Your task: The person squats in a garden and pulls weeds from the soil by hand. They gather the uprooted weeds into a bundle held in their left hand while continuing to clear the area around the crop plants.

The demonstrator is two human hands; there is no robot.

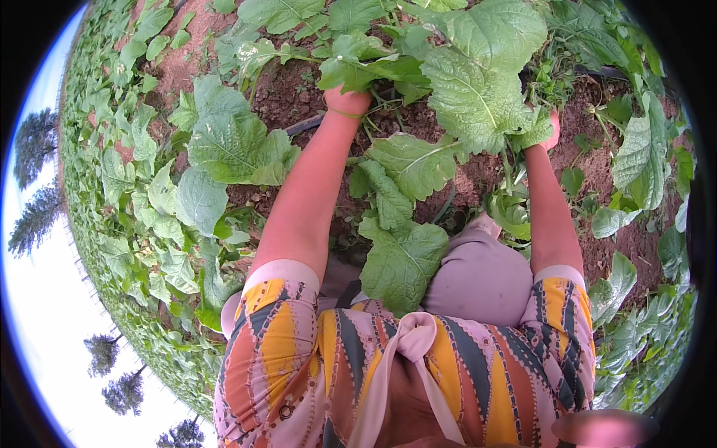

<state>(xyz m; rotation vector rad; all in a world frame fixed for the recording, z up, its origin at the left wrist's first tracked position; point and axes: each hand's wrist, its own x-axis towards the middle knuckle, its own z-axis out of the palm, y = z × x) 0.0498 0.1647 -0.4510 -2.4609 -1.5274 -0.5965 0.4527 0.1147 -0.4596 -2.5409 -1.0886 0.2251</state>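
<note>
Broad green leaves of a leafy crop plant [482,95] spread before me, between my forearms. My left hand [348,102] reaches in under a toothed leaf [369,67]; the leaf covers its fingers, so what it touches is hidden. On the other side, my right hand [552,131] is beside a hanging leaf and low weeds [552,78], its fingers mostly covered. More leaves [406,252] hang between my arms, near my bent knee [482,280].
Reddish-brown soil [285,95] shows between the plants. A dark hose or pipe [304,125] crosses the ground by my left wrist. Dense leafy plants [129,168] stand to the left, and others [641,157] to the right. Trees [36,148] rise beyond the field's edge.
</note>
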